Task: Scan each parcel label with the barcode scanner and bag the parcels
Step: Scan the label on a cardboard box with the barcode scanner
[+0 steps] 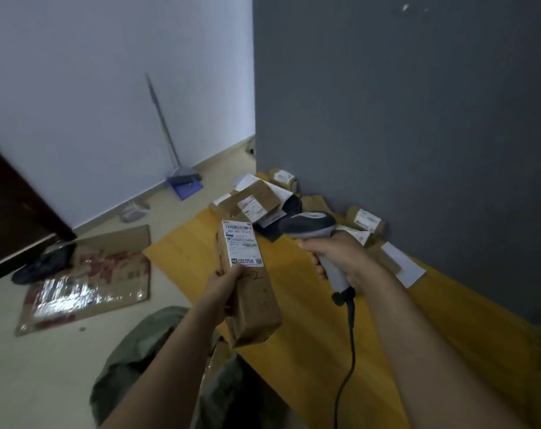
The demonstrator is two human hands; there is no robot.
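My left hand (224, 281) grips a long brown parcel (253, 308) held up at an angle, its white label (242, 244) facing me. My right hand (337, 255) holds the grey barcode scanner (312, 226) by its handle, with the head just right of the label and its black cable (349, 351) hanging down. Several more brown parcels (256, 201) with white labels lie in a heap on the yellow sheet (309, 335) against the grey wall. A grey-green bag (145, 345) lies on the floor below my left arm.
A flattened cardboard box (89, 280) lies on the floor at left, with a black bag (43, 264) beside a dark door (12, 209). A broom and blue dustpan (182, 181) lean against the white wall. The grey wall (417, 119) stands close on the right.
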